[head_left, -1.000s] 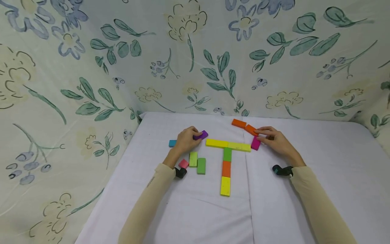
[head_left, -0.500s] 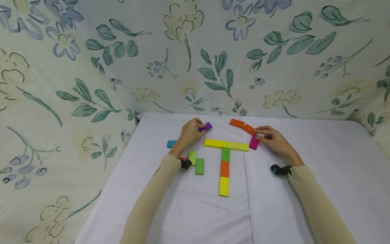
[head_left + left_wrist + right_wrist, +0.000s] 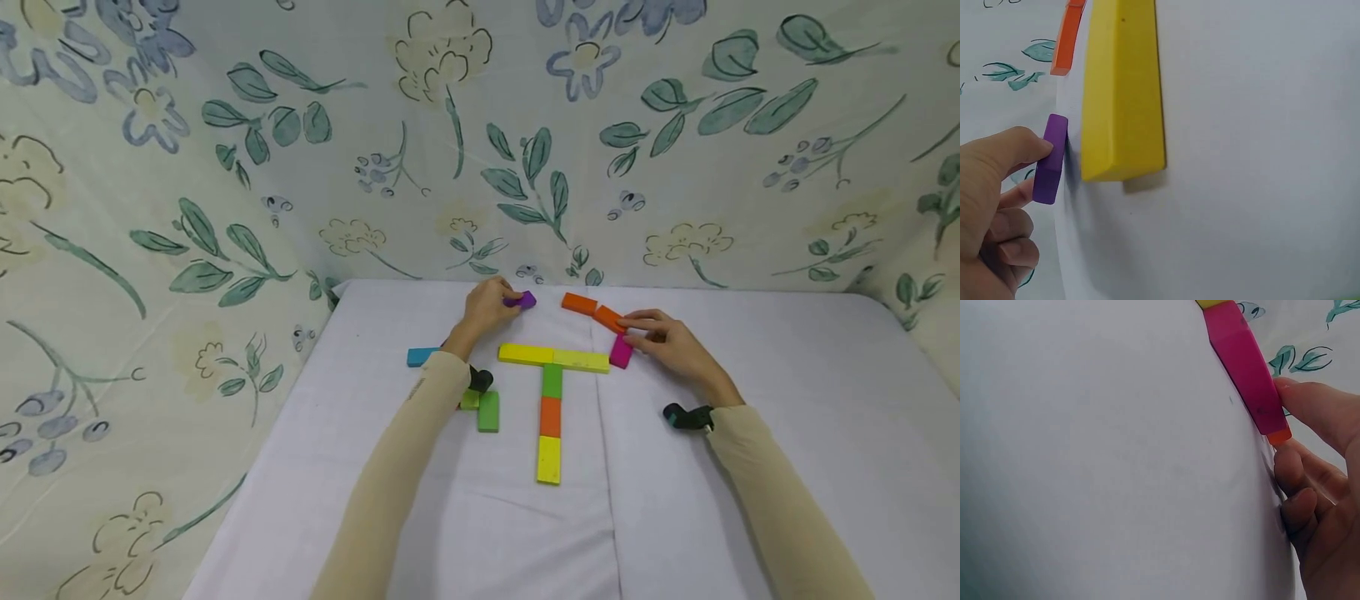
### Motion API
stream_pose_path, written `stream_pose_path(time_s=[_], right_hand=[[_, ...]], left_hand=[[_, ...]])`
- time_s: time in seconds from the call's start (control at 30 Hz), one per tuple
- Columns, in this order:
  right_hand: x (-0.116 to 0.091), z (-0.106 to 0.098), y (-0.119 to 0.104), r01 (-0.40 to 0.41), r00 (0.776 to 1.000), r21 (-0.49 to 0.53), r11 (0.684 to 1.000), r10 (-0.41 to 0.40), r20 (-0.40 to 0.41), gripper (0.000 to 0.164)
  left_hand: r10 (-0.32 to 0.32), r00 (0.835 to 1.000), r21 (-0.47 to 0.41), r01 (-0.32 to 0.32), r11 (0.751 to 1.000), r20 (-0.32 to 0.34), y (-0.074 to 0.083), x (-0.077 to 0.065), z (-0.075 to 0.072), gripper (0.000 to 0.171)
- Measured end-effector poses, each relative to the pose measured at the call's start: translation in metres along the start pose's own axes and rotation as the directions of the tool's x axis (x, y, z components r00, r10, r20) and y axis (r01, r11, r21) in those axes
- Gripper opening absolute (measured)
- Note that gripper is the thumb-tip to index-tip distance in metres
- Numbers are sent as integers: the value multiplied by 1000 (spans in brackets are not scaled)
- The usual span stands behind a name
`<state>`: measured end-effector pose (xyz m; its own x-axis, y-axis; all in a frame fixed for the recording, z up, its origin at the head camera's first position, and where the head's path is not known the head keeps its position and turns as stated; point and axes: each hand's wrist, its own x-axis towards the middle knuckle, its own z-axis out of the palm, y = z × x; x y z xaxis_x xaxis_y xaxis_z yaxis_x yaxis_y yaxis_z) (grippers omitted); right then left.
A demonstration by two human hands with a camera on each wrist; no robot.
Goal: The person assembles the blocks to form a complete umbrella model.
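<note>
At the far edge of the table, my left hand (image 3: 489,308) pinches a purple block (image 3: 528,300) between thumb and fingers. The left wrist view shows the purple block (image 3: 1050,159) tilted, its long side to the thumb. To the right, my right hand (image 3: 673,343) touches two blocks: the thumb is at a magenta block (image 3: 621,351) and a finger at an orange block (image 3: 609,318). The magenta block (image 3: 1244,369) slants up to a yellow block's end in the right wrist view. Another orange block (image 3: 579,303) lies left of the first, forming a curve.
Two yellow blocks (image 3: 527,354) form a bar, with a green (image 3: 552,381), an orange (image 3: 551,417) and a yellow block (image 3: 549,460) in a column below. A blue block (image 3: 423,357) and a green block (image 3: 488,412) lie left. The left sleeve (image 3: 405,442) partly covers a lime block (image 3: 469,401).
My left hand has carried the purple block away from me and to the right, toward the orange blocks. The right hand stays at the magenta and orange blocks. The view has shifted slightly.
</note>
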<state>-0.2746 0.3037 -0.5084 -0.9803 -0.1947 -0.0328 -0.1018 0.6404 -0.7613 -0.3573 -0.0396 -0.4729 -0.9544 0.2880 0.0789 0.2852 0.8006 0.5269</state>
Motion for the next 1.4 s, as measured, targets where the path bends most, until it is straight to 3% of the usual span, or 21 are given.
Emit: stream_pose_path(time_s=[0.23, 0.8, 1.07, 1.4], right_hand=[[1, 1, 1, -2, 1000, -15, 1000, 2, 3, 41], [6, 6, -2, 18, 1000, 29, 999, -19, 8, 38], [3, 4, -4, -5, 1000, 25, 1000, 5, 6, 38], [1, 2, 2, -21, 1000, 0, 1000, 21, -2, 39]], left_hand=[[-29, 999, -3, 29, 1000, 22, 4, 4, 10, 30], [-74, 996, 6, 74, 997, 41, 18, 8, 15, 28], [-63, 997, -19, 64, 998, 37, 26, 9, 22, 30], [-28, 998, -7, 28, 1000, 62, 20, 6, 20, 27]])
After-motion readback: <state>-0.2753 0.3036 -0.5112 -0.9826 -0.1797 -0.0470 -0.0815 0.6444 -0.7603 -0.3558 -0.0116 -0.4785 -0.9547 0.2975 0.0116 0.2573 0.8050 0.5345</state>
